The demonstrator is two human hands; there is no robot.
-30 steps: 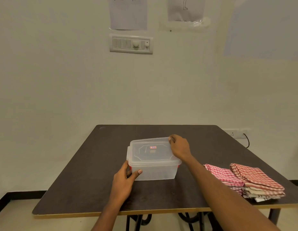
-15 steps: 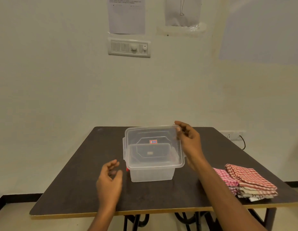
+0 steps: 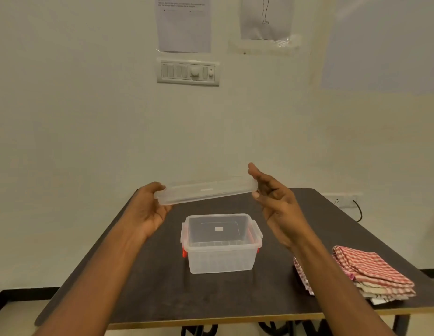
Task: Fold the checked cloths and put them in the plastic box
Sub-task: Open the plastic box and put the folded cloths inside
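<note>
A clear plastic box (image 3: 221,260) with red clips stands uncovered in the middle of the dark table (image 3: 143,294). Above it I hold its clear lid (image 3: 206,191) nearly edge-on in the air. My left hand (image 3: 148,209) grips the lid's left end and my right hand (image 3: 276,200) pinches its right end between thumb and fingers. A stack of red-and-white checked cloths (image 3: 366,270) lies at the table's right front, partly behind my right forearm.
The table stands against a pale wall with a switch panel (image 3: 188,72) and taped papers. A wall socket with a black cable (image 3: 356,207) sits behind the table's right side. The table's front edge is close to me.
The lid has come off the box and risen above it. My left hand left the box's front corner and took the lid's left end; my right hand kept its hold.
</note>
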